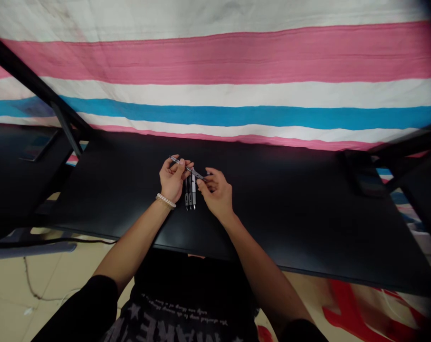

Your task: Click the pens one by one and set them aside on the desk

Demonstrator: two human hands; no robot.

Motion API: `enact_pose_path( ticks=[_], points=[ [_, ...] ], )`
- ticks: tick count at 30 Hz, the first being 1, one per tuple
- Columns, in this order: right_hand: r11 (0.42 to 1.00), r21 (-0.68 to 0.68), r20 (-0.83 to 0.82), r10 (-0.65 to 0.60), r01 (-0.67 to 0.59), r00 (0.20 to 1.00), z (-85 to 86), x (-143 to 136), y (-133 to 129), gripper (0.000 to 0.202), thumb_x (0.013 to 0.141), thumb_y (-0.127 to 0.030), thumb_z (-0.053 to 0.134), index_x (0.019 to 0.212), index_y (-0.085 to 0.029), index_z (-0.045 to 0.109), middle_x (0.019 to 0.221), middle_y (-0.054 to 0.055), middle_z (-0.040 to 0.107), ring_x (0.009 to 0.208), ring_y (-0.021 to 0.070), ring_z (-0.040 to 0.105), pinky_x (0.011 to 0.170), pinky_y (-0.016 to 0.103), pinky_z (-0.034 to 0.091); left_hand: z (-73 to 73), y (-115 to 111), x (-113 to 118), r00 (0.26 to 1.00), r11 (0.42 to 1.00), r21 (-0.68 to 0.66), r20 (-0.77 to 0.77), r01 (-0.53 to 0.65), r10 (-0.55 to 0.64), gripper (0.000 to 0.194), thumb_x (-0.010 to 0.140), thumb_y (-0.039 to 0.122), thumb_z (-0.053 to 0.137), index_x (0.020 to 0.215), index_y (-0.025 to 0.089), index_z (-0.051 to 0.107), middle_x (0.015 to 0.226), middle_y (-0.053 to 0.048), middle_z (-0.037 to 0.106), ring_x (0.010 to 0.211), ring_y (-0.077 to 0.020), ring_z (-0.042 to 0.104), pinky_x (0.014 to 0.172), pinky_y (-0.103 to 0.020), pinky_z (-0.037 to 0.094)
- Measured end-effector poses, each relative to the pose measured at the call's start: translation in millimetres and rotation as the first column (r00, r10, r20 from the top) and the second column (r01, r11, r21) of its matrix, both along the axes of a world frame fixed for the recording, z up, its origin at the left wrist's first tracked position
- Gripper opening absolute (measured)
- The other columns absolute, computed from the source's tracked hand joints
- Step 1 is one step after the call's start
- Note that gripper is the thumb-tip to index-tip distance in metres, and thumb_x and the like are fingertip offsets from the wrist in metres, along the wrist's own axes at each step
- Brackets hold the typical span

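Note:
Between my two hands a slim pen is held at a slant, just above the table. My left hand grips its upper left part between thumb and fingers. At the lower right end, my right hand pinches it with thumb and fingertips. Below the held pen, several pens lie side by side on the black table, tips toward me. One of these has a white barrel; the others look dark. My hands partly cover their upper ends. A white braided band circles my left wrist.
A dark phone-like slab lies at the table's right end. Behind the table hangs a striped cloth, with black frame bars at the sides. Another dark table stands left. A red stool is under the right side.

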State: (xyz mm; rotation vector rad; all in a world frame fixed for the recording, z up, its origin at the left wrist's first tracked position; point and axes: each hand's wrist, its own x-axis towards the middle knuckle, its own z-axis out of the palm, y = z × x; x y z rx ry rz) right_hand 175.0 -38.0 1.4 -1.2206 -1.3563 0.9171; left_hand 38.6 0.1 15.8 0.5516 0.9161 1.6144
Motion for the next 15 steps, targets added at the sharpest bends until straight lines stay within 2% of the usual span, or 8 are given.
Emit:
enact_pose_path(
  ticks=[4, 7, 10, 13, 15],
  points=[
    [0.998, -0.045, 0.033, 0.041, -0.040, 0.999, 2.4, 0.7, -0.9, 0.026, 0.093, -0.044, 0.062, 0.096, -0.020, 0.072, 0.071, 0.001, 0.072, 0.052, 0.0143, 0.068, 0.051, 0.025, 0.055, 0.2, 0.0, 0.4, 1.000, 1.000, -0.003, -0.001, 0.005, -0.005, 0.055, 0.065, 0.036, 0.094, 0.104, 0.018, 0.059, 0.082, -0.003, 0.075, 0.081, -0.0175, 0.076, 0.080, -0.031, 0.059],
    [1.000, -0.009, 0.078, 0.026, -0.025, 0.997, 5.6, 3.0, -2.0, 0.026, 0.094, -0.044, 0.061, 0.098, -0.021, 0.072, 0.070, 0.001, 0.071, 0.050, 0.0138, 0.066, 0.050, 0.025, 0.051, 0.4, -1.0, 0.4, 0.999, 0.999, -0.003, -0.005, 0.032, -0.032, 0.052, 0.068, 0.035, 0.092, 0.105, 0.019, 0.059, 0.083, -0.003, 0.075, 0.081, -0.0179, 0.076, 0.080, -0.032, 0.058],
    [0.998, 0.008, 0.168, 0.061, -0.063, 0.984, 11.0, 6.2, -3.4, 0.030, 0.099, -0.044, 0.053, 0.089, -0.021, 0.071, 0.061, -0.001, 0.066, 0.045, 0.0121, 0.060, 0.049, 0.025, 0.046, 2.2, -2.7, -0.3, 0.996, 0.996, 0.016, 0.004, 0.087, -0.087, 0.049, 0.071, 0.033, 0.091, 0.106, 0.020, 0.059, 0.084, -0.003, 0.075, 0.082, -0.0180, 0.075, 0.080, -0.032, 0.058],
    [0.997, 0.005, 0.219, 0.075, -0.078, 0.973, 15.8, 7.9, -4.5, 0.036, 0.100, -0.048, 0.050, 0.085, -0.021, 0.070, 0.055, -0.003, 0.061, 0.045, 0.0123, 0.057, 0.048, 0.025, 0.042, 7.3, -2.9, -3.0, 0.989, 0.990, 0.024, 0.042, 0.139, -0.140, 0.041, 0.075, 0.029, 0.087, 0.106, 0.022, 0.060, 0.086, -0.003, 0.074, 0.085, -0.0180, 0.074, 0.083, -0.033, 0.057],
    [0.997, 0.034, 0.252, 0.063, -0.074, 0.966, 17.7, 8.0, -4.8, 0.039, 0.099, -0.051, 0.051, 0.083, -0.021, 0.070, 0.054, -0.002, 0.059, 0.047, 0.0129, 0.056, 0.050, 0.025, 0.041, 13.2, -1.2, -7.5, 0.979, 0.985, 0.016, 0.113, 0.170, -0.171, 0.036, 0.077, 0.022, 0.085, 0.105, 0.021, 0.062, 0.087, -0.002, 0.072, 0.082, -0.0148, 0.072, 0.082, -0.029, 0.057]
  ],
)
